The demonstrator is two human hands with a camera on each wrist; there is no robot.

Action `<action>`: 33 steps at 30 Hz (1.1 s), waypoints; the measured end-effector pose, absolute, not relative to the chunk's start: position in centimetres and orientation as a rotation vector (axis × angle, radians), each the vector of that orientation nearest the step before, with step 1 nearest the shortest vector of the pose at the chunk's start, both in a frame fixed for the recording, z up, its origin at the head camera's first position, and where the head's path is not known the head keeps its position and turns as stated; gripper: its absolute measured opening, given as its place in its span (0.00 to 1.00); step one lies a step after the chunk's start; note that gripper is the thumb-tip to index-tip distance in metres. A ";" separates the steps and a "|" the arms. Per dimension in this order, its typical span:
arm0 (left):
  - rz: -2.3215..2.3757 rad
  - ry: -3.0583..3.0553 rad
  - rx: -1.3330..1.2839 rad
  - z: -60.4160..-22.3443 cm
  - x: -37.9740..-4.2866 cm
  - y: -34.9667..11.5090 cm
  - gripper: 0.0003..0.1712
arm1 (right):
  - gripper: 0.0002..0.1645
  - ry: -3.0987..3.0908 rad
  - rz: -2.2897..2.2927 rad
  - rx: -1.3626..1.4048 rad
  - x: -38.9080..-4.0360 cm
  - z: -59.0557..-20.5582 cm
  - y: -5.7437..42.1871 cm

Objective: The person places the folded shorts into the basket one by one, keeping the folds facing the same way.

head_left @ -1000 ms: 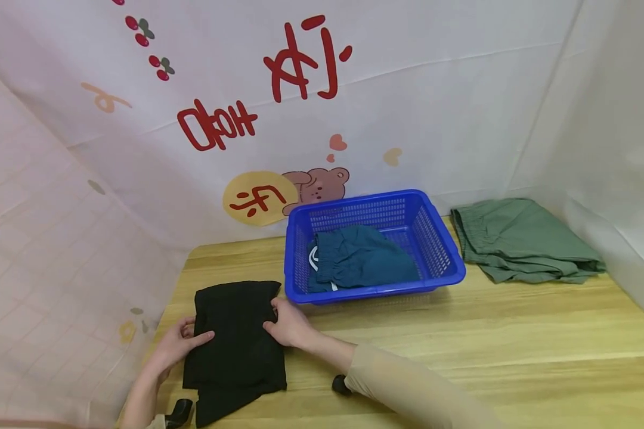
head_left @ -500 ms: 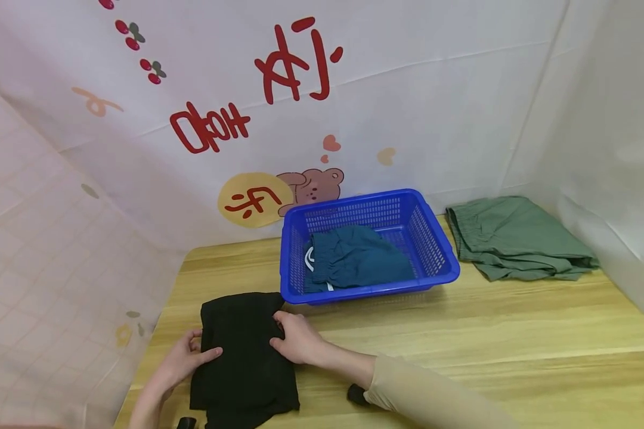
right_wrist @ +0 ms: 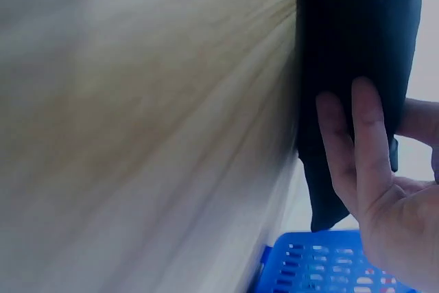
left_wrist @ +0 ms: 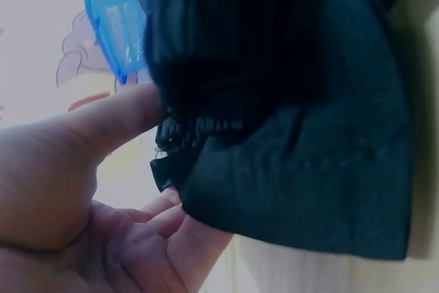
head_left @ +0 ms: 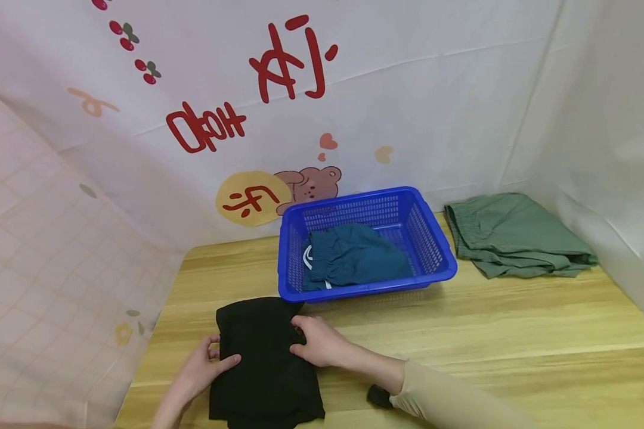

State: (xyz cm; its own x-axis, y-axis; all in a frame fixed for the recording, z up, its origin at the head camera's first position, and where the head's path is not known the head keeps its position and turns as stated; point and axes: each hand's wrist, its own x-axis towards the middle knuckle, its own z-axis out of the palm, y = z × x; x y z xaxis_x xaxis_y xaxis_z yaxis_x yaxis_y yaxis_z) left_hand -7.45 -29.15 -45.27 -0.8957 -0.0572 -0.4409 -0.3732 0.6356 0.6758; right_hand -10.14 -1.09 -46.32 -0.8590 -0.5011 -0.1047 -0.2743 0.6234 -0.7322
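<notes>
A folded black garment [head_left: 263, 369] is held between both hands at the front left of the table. My left hand [head_left: 204, 363] grips its left edge, thumb on top and fingers underneath. A gathered edge of the black cloth [left_wrist: 206, 125] shows beside the thumb in the left wrist view. On the opposite edge, my right hand [head_left: 319, 342] pinches the cloth near the far corner. Two of its fingers [right_wrist: 369, 118] lie along the garment's side in the right wrist view. The far right corner overlaps the basket's near left corner in the head view.
A blue plastic basket [head_left: 365, 290] stands at the back, with folded teal shorts [head_left: 354, 256] and a white-trimmed piece inside. Folded green clothing [head_left: 520, 232] lies at the back right. Printed white sheets [head_left: 424, 107] hang behind the wooden table [head_left: 494, 333] and at its sides.
Both hands have shifted right and somewhat nearer the body, bringing the black garment along. The head view has turned slightly; basket and green clothing stay in place on the table.
</notes>
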 end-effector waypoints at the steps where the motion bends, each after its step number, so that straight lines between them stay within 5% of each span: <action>1: 1.167 2.467 -0.345 -45.4 -7.3 -28.9 0.44 | 0.23 2.548 -1.063 -0.634 -10.1 -46.3 -0.8; 33: 1.302 2.383 0.027 -45.4 -6.7 -18.5 0.44 | 0.14 2.497 -1.149 -0.657 -8.8 -46.4 11.5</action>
